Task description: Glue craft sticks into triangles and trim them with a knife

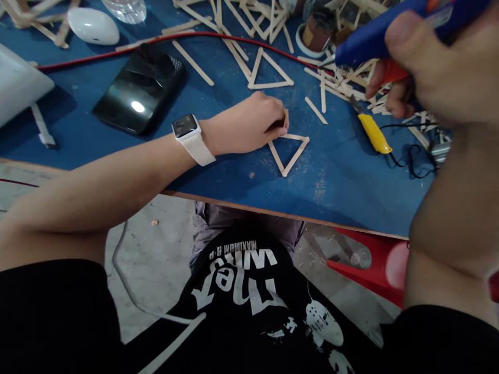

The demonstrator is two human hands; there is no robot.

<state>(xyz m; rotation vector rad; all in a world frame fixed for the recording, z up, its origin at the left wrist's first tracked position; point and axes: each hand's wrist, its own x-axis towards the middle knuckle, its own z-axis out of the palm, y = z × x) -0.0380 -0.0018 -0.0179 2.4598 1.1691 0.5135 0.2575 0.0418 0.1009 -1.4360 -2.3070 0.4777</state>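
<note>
My left hand [259,122], with a watch on its wrist, is closed at the upper left corner of a small triangle of wooden sticks [295,157]. Its fingertips pinch a stick end there, partly hidden by the fingers. Raised at the upper right, my right hand [436,67] is wrapped round a blue glue gun [366,44] with an orange trigger. The gun's nozzle points left, above the sticks. Farther back on the table lies a second stick triangle [271,84]. Two loose wooden sticks [316,110] lie between the triangles and the right-hand pile.
A yellow-handled tool [374,134] with a black cord lies at the right. On the left are a glossy black device [138,88] and a white oval case [93,26]. A red cable [218,34] crosses the blue table. Stick frames [234,15] crowd the back.
</note>
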